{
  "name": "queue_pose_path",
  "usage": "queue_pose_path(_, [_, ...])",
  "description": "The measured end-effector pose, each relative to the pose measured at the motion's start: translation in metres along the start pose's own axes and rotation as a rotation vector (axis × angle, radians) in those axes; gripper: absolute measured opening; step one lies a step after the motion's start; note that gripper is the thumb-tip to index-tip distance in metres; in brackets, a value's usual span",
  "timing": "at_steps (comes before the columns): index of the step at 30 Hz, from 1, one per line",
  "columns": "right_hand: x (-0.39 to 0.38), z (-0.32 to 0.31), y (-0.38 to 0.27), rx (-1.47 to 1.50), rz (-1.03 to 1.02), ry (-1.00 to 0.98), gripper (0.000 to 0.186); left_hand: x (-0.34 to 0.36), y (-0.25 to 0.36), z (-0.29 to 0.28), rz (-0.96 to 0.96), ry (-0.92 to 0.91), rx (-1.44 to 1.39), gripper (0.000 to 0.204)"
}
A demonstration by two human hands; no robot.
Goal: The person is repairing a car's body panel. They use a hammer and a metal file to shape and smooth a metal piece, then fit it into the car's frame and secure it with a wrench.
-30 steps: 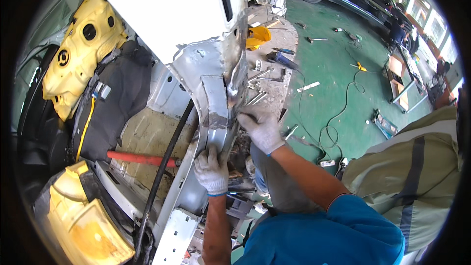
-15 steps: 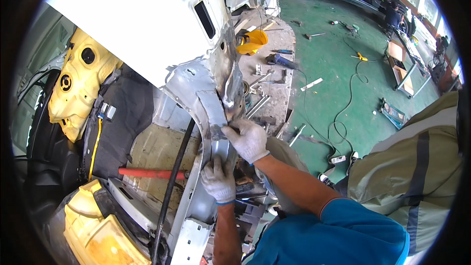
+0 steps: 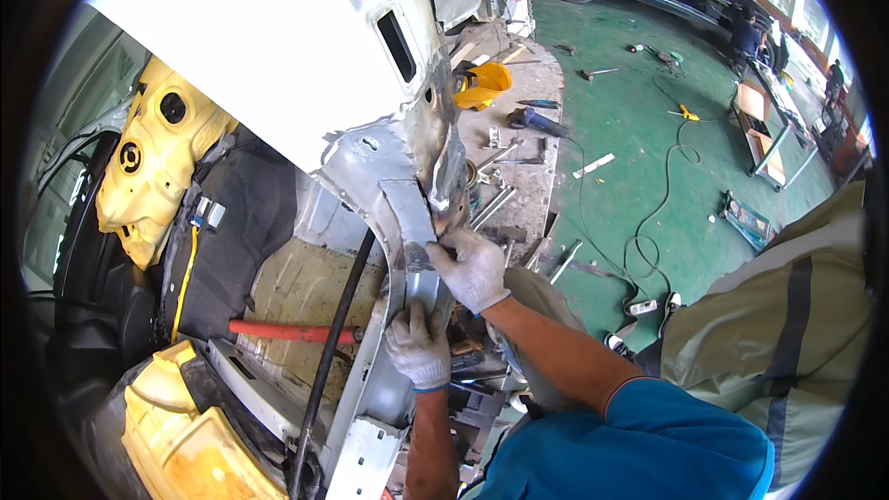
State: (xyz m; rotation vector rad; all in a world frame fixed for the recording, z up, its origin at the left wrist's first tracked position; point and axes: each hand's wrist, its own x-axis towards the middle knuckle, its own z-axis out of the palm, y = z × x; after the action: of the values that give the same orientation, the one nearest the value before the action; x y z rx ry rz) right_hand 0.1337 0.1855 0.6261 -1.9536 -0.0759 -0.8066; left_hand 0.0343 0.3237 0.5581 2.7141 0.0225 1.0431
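Both of my hands wear white knitted gloves and are on the bare grey metal sill [image 3: 387,398] of a stripped car body. My left hand [image 3: 419,349] lies in the sill's channel, fingers curled against the metal. Just above it and to the right, my right hand [image 3: 472,268] grips the sill's edge. Its thumb presses beside a darkened seam, and the other fingers are partly hidden behind the edge. A flat grey metal patch [image 3: 405,210] sits above the seam, below the scorched pillar [image 3: 440,148].
A red tube [image 3: 296,330] and a black bar [image 3: 338,329] cross the car's floor on the left. An angle grinder [image 3: 537,122] and a yellow container [image 3: 483,85] sit on the platform. Cables [image 3: 639,239] trail over the green floor. A person in olive clothing [image 3: 741,343] is at right.
The whole view has shifted slightly, so the car body appears a little further right. My hands stay at almost the same place on the sill.
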Motion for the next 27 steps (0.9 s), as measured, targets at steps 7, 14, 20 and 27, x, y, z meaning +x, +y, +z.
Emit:
queue_pose_path(7, [0.000,0.001,0.002,-0.007,0.000,-0.024,0.023,-0.002,-0.001,0.000,-0.003,-0.009,-0.006,0.044])
queue_pose_path(14, [0.003,0.000,0.004,-0.020,-0.019,-0.046,0.022,0.004,0.005,-0.002,-0.001,-0.045,0.029,0.048])
queue_pose_path(20, [0.004,-0.002,0.001,-0.025,-0.037,-0.044,0.023,0.014,0.005,0.002,0.019,-0.055,0.019,0.053])
queue_pose_path(27, [0.003,-0.001,0.003,-0.031,-0.025,-0.069,0.022,0.010,0.005,0.008,0.018,-0.062,0.002,0.050])
